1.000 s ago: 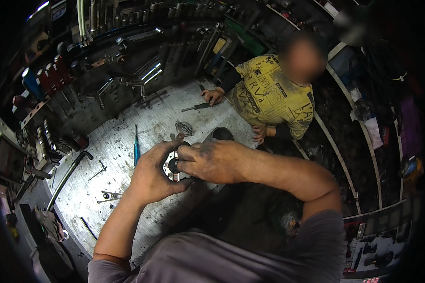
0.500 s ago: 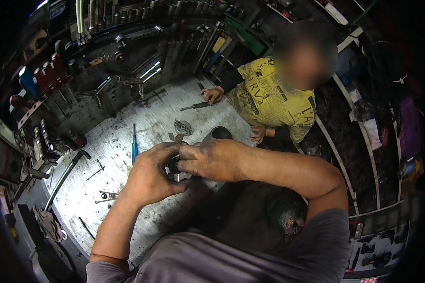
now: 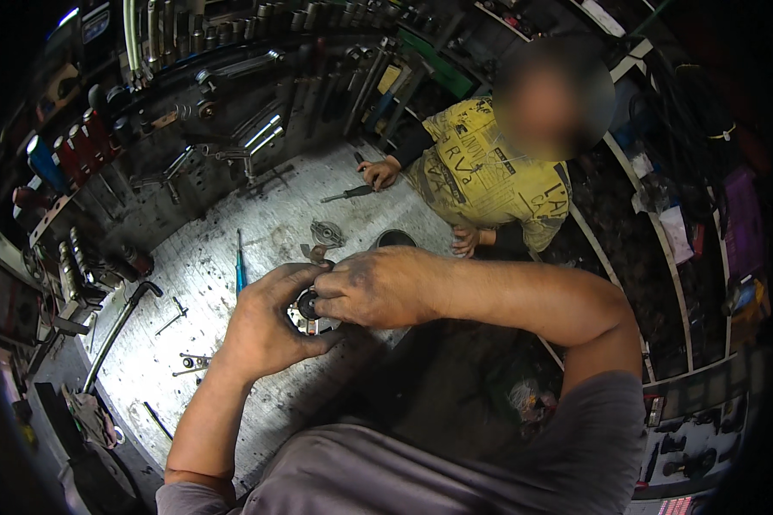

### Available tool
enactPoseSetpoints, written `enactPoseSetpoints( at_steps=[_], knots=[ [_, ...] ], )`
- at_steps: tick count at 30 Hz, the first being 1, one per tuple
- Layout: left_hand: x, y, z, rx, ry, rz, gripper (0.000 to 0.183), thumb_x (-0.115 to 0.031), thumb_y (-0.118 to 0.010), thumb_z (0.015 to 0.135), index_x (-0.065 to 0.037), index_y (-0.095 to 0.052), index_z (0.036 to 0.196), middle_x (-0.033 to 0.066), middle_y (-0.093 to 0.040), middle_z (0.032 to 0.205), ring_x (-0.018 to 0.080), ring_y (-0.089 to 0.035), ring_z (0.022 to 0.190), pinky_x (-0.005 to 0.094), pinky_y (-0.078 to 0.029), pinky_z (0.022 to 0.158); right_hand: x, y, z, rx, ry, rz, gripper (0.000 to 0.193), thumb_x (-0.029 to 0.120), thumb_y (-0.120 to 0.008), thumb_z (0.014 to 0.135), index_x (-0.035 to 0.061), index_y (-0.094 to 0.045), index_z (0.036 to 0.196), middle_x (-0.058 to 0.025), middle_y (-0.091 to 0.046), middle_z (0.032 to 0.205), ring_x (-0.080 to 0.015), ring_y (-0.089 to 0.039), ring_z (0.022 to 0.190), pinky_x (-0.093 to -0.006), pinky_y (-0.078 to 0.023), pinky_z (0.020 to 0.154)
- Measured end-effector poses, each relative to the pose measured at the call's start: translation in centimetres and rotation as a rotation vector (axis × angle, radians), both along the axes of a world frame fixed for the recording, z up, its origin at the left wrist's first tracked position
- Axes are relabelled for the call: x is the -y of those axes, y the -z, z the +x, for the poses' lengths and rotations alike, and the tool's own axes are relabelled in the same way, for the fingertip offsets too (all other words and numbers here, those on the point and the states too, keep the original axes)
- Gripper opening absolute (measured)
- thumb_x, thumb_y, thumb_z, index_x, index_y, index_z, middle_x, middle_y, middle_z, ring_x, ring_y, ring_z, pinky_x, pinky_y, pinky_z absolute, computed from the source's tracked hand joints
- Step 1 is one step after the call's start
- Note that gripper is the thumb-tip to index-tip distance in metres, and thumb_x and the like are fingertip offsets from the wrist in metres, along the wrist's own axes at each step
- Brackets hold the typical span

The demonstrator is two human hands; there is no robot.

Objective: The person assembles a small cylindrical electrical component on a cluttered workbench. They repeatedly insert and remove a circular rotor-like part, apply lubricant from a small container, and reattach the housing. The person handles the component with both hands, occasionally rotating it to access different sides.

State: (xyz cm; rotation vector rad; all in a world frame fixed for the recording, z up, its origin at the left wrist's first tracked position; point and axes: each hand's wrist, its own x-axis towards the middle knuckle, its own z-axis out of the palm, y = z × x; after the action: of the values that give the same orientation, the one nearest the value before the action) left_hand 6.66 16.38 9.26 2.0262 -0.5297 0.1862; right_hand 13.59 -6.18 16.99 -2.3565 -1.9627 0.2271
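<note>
My left hand (image 3: 264, 326) curls around a small round metal part (image 3: 305, 313) with a dark round centre and a pale metal rim. Its exact kind is hard to make out, as my fingers cover much of it. From the other side my right hand (image 3: 382, 287) pinches the same part with bent fingers. A brownish tab (image 3: 317, 253) shows by the fingertips. Just beyond lies a flat metal end cap (image 3: 327, 233) on the metal-topped bench (image 3: 206, 257). Behind my right hand stands an open dark cylinder (image 3: 395, 239), partly covered. A blue screwdriver (image 3: 240, 268) lies left of my hands.
Across the bench a person in a yellow shirt (image 3: 489, 172) rests both hands on it, one by a dark-handled screwdriver (image 3: 348, 195). Small bolts (image 3: 193, 362), a T-shaped piece (image 3: 172, 318) and a bent bar (image 3: 120, 335) lie left. Tools hang along the back wall (image 3: 223, 129).
The part between my hands has tilted, so more of its dark centre and rim shows. My right fingers have shifted slightly left. The whole view has moved a little.
</note>
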Motion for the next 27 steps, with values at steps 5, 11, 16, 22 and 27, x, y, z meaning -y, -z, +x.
enactPoseSetpoints(
  at_steps=[5, 11, 16, 22, 27],
  knots=[
    [0.0, 0.3, 0.1, 0.056, -0.009, 0.009, 0.083, -0.022, -0.102, 0.057, -0.005, -0.073, 0.132, 0.0165, -0.075, 0.128, 0.0351, -0.074, 0.116, 0.0434, -0.06, 0.101, 0.0, 0.4, 0.7, 0.038, -0.078, -0.009, 0.022, 0.02, -0.062, 0.1, 0.0112, -0.07, 0.119, -0.0076, -0.069, 0.108, -0.0297, -0.076, 0.1, -0.0449, -0.064, 0.084],
    [0.4, 0.7, 0.1, 0.058, -0.027, 0.026, 0.085, -0.024, -0.105, 0.055, -0.004, -0.073, 0.132, 0.016, -0.076, 0.125, 0.0341, -0.075, 0.114, 0.0428, -0.061, 0.1, 0.7, 0.7, 0.5, 0.089, -0.109, 0.127, 0.019, 0.02, -0.063, 0.099, 0.0113, -0.07, 0.114, -0.0077, -0.069, 0.103, -0.0301, -0.077, 0.095, -0.046, -0.064, 0.082],
    [0.4, 0.3, 0.0, 0.034, -0.011, 0.024, 0.081, -0.023, -0.101, 0.062, -0.004, -0.072, 0.135, 0.0161, -0.076, 0.124, 0.0357, -0.076, 0.112, 0.0432, -0.062, 0.097, 0.6, 1.0, 0.4, 0.075, -0.097, 0.125, 0.015, 0.019, -0.064, 0.096, 0.008, -0.068, 0.105, -0.0086, -0.07, 0.097, -0.0309, -0.078, 0.09, -0.048, -0.064, 0.078],
    [0.6, -0.2, -0.2, -0.008, 0.004, 0.006, 0.081, -0.023, -0.101, 0.061, -0.005, -0.072, 0.135, 0.0161, -0.076, 0.124, 0.0352, -0.076, 0.112, 0.0437, -0.062, 0.098, 0.1, 1.0, 0.4, 0.046, -0.11, 0.09, 0.014, 0.017, -0.065, 0.095, 0.0052, -0.066, 0.101, -0.0098, -0.07, 0.096, -0.0323, -0.078, 0.09, -0.0483, -0.064, 0.079],
    [0.6, -0.1, -0.2, 0.109, -0.019, 0.094, 0.079, -0.021, -0.098, 0.062, -0.002, -0.071, 0.135, 0.0174, -0.075, 0.125, 0.0374, -0.075, 0.113, 0.0448, -0.062, 0.099, 0.3, 1.1, 1.1, 0.079, -0.138, -0.029, 0.023, 0.018, -0.068, 0.091, 0.0064, -0.068, 0.111, -0.0071, -0.068, 0.1, -0.0306, -0.075, 0.097, -0.045, -0.062, 0.085]
  ],
)
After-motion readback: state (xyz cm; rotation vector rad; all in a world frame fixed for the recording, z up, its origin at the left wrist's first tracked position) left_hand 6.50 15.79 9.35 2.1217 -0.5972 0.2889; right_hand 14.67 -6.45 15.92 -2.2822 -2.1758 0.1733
